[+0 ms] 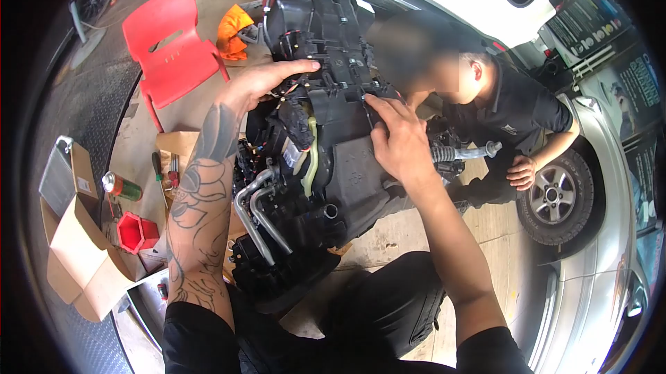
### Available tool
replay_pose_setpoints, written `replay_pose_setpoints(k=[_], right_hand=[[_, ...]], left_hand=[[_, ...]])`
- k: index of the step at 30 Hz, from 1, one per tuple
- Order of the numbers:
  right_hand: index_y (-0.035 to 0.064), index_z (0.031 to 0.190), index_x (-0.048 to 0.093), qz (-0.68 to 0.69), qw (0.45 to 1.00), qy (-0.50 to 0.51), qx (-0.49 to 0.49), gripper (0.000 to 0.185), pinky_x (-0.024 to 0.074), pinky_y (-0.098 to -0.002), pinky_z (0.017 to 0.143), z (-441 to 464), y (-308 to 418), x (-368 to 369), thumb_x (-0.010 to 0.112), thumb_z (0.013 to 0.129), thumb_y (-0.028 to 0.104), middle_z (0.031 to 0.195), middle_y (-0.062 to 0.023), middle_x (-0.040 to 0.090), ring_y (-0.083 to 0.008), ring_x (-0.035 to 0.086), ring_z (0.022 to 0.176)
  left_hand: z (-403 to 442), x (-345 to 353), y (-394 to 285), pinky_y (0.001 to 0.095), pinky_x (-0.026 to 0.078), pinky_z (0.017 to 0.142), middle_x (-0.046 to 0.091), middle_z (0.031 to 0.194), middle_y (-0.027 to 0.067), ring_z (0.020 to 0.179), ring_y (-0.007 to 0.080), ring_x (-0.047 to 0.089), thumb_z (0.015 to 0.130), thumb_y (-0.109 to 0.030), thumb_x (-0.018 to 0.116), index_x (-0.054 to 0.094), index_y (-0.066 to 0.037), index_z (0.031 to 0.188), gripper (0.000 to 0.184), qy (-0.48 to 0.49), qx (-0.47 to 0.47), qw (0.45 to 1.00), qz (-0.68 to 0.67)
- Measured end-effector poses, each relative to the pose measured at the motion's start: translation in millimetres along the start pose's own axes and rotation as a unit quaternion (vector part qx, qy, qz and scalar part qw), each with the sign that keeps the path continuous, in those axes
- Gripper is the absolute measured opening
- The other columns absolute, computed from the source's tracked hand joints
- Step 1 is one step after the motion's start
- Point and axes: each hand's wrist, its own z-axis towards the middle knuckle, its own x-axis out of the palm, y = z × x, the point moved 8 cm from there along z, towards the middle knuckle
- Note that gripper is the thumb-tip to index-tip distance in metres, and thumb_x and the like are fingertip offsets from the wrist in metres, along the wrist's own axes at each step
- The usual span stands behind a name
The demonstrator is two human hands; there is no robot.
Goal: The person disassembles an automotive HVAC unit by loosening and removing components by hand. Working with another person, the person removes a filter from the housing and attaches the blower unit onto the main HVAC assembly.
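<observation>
A large black plastic car heater and air-conditioning unit [350, 166] stands in front of me, with bent metal pipes [258, 211] and wiring on its left side. My left hand [267, 81] grips the unit's left edge; its thumb lies over the top and the other fingers are mostly hidden behind the edge. On the right half of the housing rests my right hand [404, 139]. Its fingers are spread, with fingertips touching the plastic near a seam and no separate object visible in them. A yellowish-green strip [311, 159] runs down the housing between my arms.
A co-worker [510, 107] crouches at the right, close to the unit, beside a car wheel [555, 193]. To the left are a red chair [170, 55], an open cardboard box [87, 252], a spray can [121, 187], a red hexagonal container [137, 232] and screwdrivers [166, 169].
</observation>
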Motion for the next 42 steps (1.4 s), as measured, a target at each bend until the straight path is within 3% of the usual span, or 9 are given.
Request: replay_pose_setpoints(k=[7,10,15,17,26,31,34,39,42], right_hand=[[0.0113,0.130,0.068,-0.088,0.994,0.058,-0.005,0.045,0.0493,-0.0520,0.092,7.4,10.5,5.3,0.063,0.085,0.008,0.117,-0.0124,0.071,-0.0323,0.068,0.107],[0.0117,0.130,0.068,-0.103,0.979,0.161,0.078,0.041,0.0500,-0.0534,0.095,32.1,1.6,4.5,0.061,0.089,0.014,0.121,-0.0147,0.072,-0.0343,0.070,0.108],[0.0116,0.131,0.067,-0.038,0.998,-0.020,0.046,0.039,0.0505,-0.0565,0.095,72.8,0.5,15.2,0.059,0.093,0.018,0.124,-0.0155,0.071,-0.0370,0.069,0.112],[0.0110,0.131,0.068,-0.025,0.997,-0.028,0.062,0.038,0.0507,-0.0562,0.095,69.8,1.8,30.5,0.060,0.094,0.018,0.125,-0.0146,0.070,-0.0370,0.067,0.114],[0.0055,0.128,0.067,-0.049,0.996,-0.069,-0.019,0.036,0.0512,-0.0492,0.101,62.5,5.3,39.4,0.060,0.093,0.010,0.124,-0.0182,0.070,-0.0373,0.066,0.115],[0.0047,0.140,0.060,-0.019,0.998,0.048,0.038,0.039,0.0467,-0.0469,0.105,98.1,-79.4,79.5,0.046,0.108,0.021,0.137,-0.0202,0.063,-0.0400,0.060,0.125],[0.0031,0.145,0.055,0.046,0.997,-0.059,-0.018,0.043,0.0446,-0.0464,0.107,144.8,-83.0,91.5,0.044,0.109,0.024,0.140,-0.0220,0.060,-0.0407,0.057,0.129],[0.0088,0.151,0.050,0.007,0.994,-0.005,0.108,0.046,0.0435,-0.0472,0.109,152.8,-38.5,88.9,0.045,0.109,0.028,0.146,-0.0179,0.057,-0.0387,0.053,0.134],[0.0115,0.152,0.050,-0.010,0.997,-0.068,0.031,0.046,0.0440,-0.0474,0.109,143.2,-50.2,100.1,0.045,0.109,0.028,0.147,-0.0160,0.056,-0.0375,0.053,0.135]], left_hand=[[7.6,-0.9,6.2,0.0323,0.051,0.095,0.071,0.125,0.0082,0.109,0.0184,0.067,0.083,-0.054,0.081,0.067,-0.008,0.133,0.069,0.016,-0.017,0.999,-0.024],[5.4,3.9,4.1,0.0247,0.037,0.071,0.062,0.089,-0.0091,0.078,0.0056,0.049,0.079,-0.061,0.080,0.075,-0.020,0.111,0.052,0.059,0.007,0.997,-0.044],[19.3,3.8,9.5,0.0265,0.045,0.083,0.070,0.108,-0.0054,0.094,0.0074,0.058,0.086,-0.055,0.079,0.073,-0.018,0.121,0.052,0.079,0.053,0.992,-0.080],[25.9,-0.1,8.6,0.0300,0.053,0.088,0.075,0.114,0.0024,0.100,0.0145,0.067,0.084,-0.031,0.085,0.074,-0.006,0.122,0.047,0.055,0.082,0.985,-0.141],[-7.5,7.6,-6.8,0.0325,0.056,0.086,0.075,0.111,0.0035,0.095,0.0162,0.069,0.089,-0.030,0.079,0.071,-0.009,0.126,0.044,0.094,0.108,0.968,-0.207],[31.3,-0.4,12.7,0.0365,0.058,0.065,0.075,0.087,0.0055,0.072,0.0172,0.070,0.076,-0.032,0.089,0.078,-0.007,0.100,0.036,0.027,0.102,0.975,-0.193],[14.7,0.6,9.7,0.0461,0.057,0.077,0.075,0.098,0.0086,0.090,0.0227,0.071,0.069,-0.038,0.092,0.078,-0.004,0.101,0.049,0.004,0.020,0.989,-0.147],[31.1,-12.0,24.1,0.0474,0.058,0.074,0.074,0.102,0.0095,0.091,0.0253,0.071,0.069,-0.036,0.092,0.076,-0.002,0.109,0.055,-0.088,0.038,0.991,-0.091],[34.7,-9.9,21.7,0.0468,0.058,0.072,0.074,0.104,0.0102,0.092,0.0255,0.071,0.068,-0.036,0.093,0.076,-0.001,0.109,0.056,-0.079,0.053,0.991,-0.095]])
